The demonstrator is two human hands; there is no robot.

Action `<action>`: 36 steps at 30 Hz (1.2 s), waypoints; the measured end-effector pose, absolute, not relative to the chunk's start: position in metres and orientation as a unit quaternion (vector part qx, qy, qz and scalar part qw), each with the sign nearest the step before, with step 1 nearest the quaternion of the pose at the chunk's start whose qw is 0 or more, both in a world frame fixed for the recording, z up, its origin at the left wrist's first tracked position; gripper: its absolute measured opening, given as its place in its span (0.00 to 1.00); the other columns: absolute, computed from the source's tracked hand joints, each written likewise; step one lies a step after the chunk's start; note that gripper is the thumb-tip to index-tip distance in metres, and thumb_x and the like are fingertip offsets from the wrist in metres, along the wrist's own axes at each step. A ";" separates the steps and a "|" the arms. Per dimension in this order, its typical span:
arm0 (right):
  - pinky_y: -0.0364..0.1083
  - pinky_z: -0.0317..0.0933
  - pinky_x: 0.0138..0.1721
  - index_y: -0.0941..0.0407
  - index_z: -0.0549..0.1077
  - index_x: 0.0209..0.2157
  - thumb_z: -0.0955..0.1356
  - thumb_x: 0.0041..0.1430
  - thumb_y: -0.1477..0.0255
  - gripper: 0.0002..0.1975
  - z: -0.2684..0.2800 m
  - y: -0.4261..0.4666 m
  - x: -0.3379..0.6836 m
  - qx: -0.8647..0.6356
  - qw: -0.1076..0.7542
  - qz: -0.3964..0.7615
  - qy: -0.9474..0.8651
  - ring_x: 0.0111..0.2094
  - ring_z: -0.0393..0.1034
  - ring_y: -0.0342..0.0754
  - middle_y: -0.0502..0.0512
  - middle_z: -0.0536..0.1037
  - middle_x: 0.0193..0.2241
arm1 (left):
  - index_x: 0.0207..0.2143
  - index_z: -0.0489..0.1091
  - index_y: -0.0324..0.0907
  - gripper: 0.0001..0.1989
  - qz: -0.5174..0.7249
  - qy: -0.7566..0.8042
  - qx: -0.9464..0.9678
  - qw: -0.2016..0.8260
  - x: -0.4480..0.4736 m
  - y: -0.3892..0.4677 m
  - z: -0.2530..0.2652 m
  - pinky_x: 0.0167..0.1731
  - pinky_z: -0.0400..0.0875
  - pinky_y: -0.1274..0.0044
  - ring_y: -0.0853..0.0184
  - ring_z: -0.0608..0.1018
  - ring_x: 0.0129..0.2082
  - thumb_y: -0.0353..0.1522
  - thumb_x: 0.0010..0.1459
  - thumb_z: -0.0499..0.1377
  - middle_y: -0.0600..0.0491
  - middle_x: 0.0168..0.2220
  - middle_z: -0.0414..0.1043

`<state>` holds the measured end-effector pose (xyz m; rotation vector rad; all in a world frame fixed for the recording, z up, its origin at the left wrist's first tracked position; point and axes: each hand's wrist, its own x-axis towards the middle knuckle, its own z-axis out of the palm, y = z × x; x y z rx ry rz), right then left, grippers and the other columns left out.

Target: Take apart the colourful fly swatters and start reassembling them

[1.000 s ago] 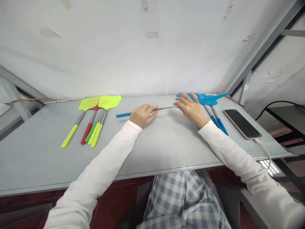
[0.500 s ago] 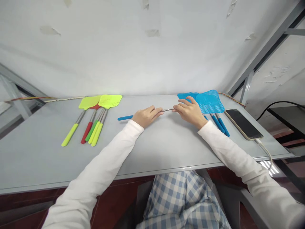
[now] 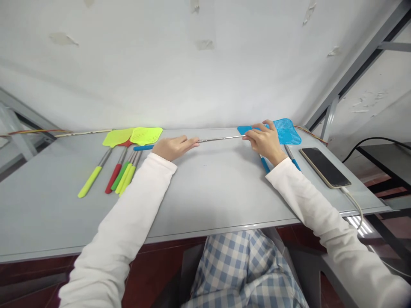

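Note:
A blue-handled telescopic fly swatter is held level above the table between both hands. My left hand (image 3: 173,148) is closed around it where the blue handle (image 3: 143,147) meets the thin metal shaft (image 3: 221,138). With thumb and fingers pinched, my right hand (image 3: 263,140) grips the far end of that shaft. Blue mesh (image 3: 289,131) shows just behind the right hand; I cannot tell which swatter it belongs to. Other blue swatter handles (image 3: 265,164) lie beneath and beside the right hand, partly covered.
Left on the grey table (image 3: 205,196) lie several fly swatters with yellow-green heads (image 3: 146,135), a red handle (image 3: 113,179) and a green handle (image 3: 121,176). A phone (image 3: 326,167) with a white cable rests at the right. A white wall (image 3: 199,81) stands behind.
My hands have moved apart, the left going left with the blue handle and the right slightly right. Much more metal shaft now shows between them.

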<state>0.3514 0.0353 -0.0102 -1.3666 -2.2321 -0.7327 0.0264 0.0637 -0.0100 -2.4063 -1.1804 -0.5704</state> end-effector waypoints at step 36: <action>0.45 0.43 0.27 0.54 0.73 0.39 0.59 0.65 0.75 0.12 -0.017 0.030 0.356 -0.497 0.099 -0.195 -0.840 0.32 0.70 0.47 0.54 0.79 0.32 | 0.30 0.70 0.43 0.26 -0.187 -0.404 -0.876 0.187 0.065 0.058 -0.025 0.19 0.48 0.75 0.69 0.71 0.19 0.48 0.66 0.41 0.50 0.21 0.72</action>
